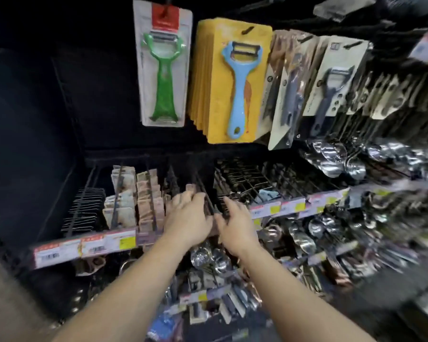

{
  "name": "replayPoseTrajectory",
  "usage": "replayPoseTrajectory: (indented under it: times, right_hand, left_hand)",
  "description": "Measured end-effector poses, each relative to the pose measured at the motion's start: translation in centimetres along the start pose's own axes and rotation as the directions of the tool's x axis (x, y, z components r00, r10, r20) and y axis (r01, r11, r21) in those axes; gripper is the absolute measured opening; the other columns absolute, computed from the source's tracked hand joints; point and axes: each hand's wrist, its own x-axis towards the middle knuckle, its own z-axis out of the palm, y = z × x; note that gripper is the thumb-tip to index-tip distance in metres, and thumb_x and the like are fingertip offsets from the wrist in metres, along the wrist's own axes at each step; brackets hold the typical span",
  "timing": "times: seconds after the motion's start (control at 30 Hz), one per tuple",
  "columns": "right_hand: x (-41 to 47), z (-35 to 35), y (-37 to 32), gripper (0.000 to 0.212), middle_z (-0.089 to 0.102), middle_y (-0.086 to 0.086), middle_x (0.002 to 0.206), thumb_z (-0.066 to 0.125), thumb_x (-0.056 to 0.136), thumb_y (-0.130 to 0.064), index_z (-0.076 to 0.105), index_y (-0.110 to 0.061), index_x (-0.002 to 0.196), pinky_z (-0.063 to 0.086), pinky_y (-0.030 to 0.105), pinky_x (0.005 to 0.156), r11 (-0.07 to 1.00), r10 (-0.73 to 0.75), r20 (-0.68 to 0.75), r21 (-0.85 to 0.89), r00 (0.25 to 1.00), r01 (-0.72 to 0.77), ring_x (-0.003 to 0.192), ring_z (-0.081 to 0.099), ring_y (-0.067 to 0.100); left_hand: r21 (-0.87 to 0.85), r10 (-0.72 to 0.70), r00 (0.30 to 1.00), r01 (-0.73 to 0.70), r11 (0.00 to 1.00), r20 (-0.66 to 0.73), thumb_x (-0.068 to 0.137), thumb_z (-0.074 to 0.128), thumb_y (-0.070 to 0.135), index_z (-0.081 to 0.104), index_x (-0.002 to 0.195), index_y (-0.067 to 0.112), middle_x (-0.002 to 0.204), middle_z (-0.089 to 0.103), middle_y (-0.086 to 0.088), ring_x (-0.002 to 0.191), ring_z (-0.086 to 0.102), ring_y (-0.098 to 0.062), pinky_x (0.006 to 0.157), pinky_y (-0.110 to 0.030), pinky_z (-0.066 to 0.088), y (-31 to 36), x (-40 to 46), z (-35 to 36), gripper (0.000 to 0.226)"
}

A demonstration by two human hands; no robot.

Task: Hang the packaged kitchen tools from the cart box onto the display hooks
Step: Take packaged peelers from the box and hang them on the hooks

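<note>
- Landmark for this report: the dark display hook (204, 193) that runs out toward me between my two hands, in the row with the price labels (84, 245) along its front edge.
- My left hand (188, 218) lies against the left side of that hook, fingers bent around something dark at it; blur prevents me from confirming what it holds.
- My right hand (235, 225) lies just right of the hook, fingers reaching forward along it; I cannot tell whether it pinches a package or only steadies the wire. The hands nearly touch.
- Packaged tools already hung: tan carded packs (148, 201) on the hooks left of the landmark; above it, a green peeler pack (163, 65) and a stack of yellow cards with a blue peeler (235, 80).
- The cart box is not in view.
- Handling judgement: these carded packs look light, thin and stiff enough to hold flat, though the card should bend if squeezed. Best taken near the top edge, beside the hang slot, so the hole lines up with the hook tip.
</note>
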Motion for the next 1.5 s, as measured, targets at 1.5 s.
replayPoseTrajectory:
  times: [1.5]
  right_hand:
    - [-22.0, -37.1, 63.2, 0.064, 0.044, 0.005, 0.148, 0.061, 0.094, -0.039, 0.037, -0.022, 0.151, 0.036, 0.039, 0.115, 0.411, 0.892, -0.275, 0.164, 0.358, -0.897, 0.136, 0.042, 0.024]
  left_hand:
    - [-0.063, 0.465, 0.433, -0.677, 0.734, 0.772, 0.098, 0.055, 0.049, 0.034, 0.153, 0.019, 0.155, 0.037, -0.011, 0.142, 0.035, -0.034, 0.116, -0.044, 0.030, 62.1, -4.8, 49.4, 0.066]
